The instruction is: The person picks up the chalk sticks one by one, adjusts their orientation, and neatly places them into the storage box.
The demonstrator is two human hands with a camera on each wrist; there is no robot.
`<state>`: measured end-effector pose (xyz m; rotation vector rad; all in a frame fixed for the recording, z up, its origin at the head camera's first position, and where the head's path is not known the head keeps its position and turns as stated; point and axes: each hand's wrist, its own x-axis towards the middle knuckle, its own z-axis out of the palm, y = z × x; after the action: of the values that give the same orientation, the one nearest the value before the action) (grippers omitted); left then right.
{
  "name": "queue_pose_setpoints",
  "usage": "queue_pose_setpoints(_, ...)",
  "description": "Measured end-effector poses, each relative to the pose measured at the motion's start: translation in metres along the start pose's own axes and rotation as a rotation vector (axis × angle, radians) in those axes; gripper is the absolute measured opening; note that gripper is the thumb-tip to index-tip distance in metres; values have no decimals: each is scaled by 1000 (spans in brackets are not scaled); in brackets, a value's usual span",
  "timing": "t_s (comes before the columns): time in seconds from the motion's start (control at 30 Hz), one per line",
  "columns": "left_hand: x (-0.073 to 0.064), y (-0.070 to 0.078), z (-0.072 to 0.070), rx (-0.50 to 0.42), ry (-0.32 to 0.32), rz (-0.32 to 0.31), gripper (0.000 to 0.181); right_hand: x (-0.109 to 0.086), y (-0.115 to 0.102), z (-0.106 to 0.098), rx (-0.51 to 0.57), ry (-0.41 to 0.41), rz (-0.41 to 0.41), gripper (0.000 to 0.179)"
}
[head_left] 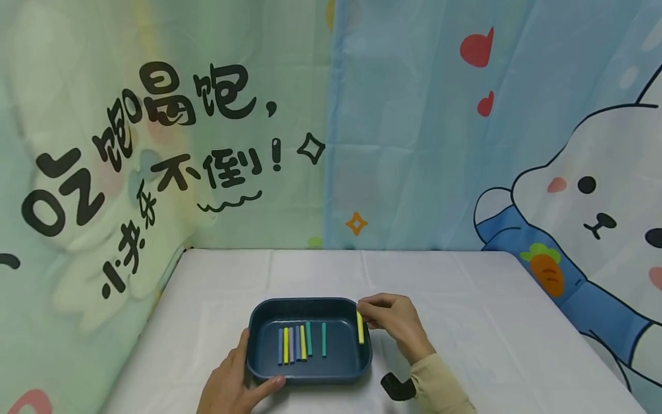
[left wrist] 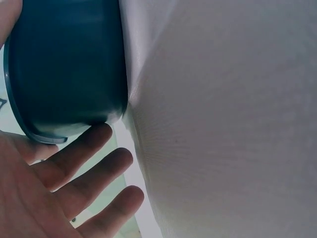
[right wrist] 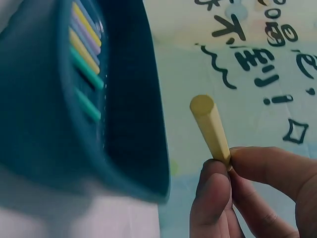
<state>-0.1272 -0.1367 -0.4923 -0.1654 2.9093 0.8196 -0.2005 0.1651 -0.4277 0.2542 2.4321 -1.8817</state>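
A dark blue tray [head_left: 310,380] stands on the white table. Between thumb and fingers, my right hand [head_left: 395,323] pinches a yellow chalk stick [head_left: 361,330] by one end, over the tray's right side. The right wrist view shows this chalk [right wrist: 212,129] with its free end pointing away from the fingertips. My left hand [head_left: 230,379] rests against the tray's front left corner, thumb along the front wall. Its fingers [left wrist: 91,191] spread out fairly straight beside the tray wall [left wrist: 69,64]. Inside lie several chalk sticks in a row: blue, yellow [head_left: 286,346], purple and teal, with one teal stick [head_left: 324,339] set apart to the right.
White cloth covers the table [head_left: 439,287]. Behind it and on the left hangs a printed curtain [head_left: 403,144] with black lettering and a cartoon animal. A black curved printed shape [head_left: 397,387] shows beside the right sleeve [head_left: 439,382].
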Motion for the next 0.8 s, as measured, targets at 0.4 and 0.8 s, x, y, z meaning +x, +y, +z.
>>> queue_pose_setpoints(0.4, -1, 2, -3, -5, 14, 11, 132, 0, -6, 44, -133, -41, -92, 8)
queue_pose_setpoints(0.8, -1, 1, -2, -5, 10, 17, 132, 7, 2, 63, -351, -29, -141, 4)
